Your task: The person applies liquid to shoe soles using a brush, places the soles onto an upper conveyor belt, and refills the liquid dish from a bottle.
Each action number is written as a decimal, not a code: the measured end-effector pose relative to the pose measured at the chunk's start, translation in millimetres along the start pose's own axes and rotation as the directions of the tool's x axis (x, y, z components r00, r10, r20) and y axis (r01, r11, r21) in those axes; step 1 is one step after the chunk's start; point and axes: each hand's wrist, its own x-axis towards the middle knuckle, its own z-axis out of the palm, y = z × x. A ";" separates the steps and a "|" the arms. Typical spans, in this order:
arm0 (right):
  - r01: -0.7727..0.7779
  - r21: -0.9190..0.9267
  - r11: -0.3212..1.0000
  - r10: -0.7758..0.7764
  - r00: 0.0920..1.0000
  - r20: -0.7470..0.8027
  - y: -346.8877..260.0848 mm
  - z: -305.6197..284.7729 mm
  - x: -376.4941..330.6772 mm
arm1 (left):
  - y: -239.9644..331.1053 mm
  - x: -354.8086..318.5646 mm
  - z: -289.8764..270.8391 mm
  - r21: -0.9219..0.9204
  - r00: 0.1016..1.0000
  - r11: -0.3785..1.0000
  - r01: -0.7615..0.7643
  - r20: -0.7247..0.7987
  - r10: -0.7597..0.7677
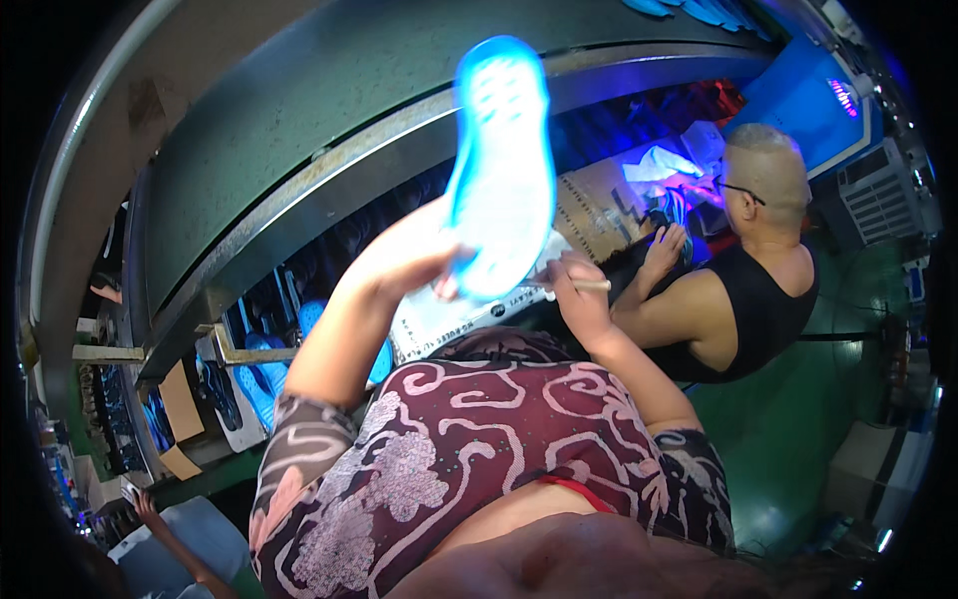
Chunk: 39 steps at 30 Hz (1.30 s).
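Observation:
A shoe sole, glowing bright blue and white, stands nearly upright in front of me with rows of small marks near its top. My left hand is closed on its lower left edge. Close to the sole's lower right side, my right hand grips a thin tool with a pale handle. The tool's working end lies against or just beside the sole, and glare hides what kind it is. Below both hands is a white printed package or box.
A long green conveyor bench with a metal edge runs across the far side. At my right sits a co-worker in a black sleeveless top, handling something under violet light. A cardboard box stands between us. Blue soles fill shelves at left.

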 end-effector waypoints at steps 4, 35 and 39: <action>-0.092 0.069 0.993 0.098 0.992 -0.076 2.7 5.5 -6.3 | 43.6 152.3 -30.1 -0.346 0.981 0.924 -0.166 -0.155 0.119; -0.456 0.240 0.857 0.361 0.864 0.352 3.4 82.4 -1.5 | -284.0 -309.9 -147.7 -0.175 0.161 0.953 0.249 -0.962 -0.218; -0.476 0.259 0.840 0.387 0.861 0.329 19.4 64.1 -1.8 | -221.8 -242.5 -60.3 -0.247 0.301 0.946 -0.209 -0.937 -0.178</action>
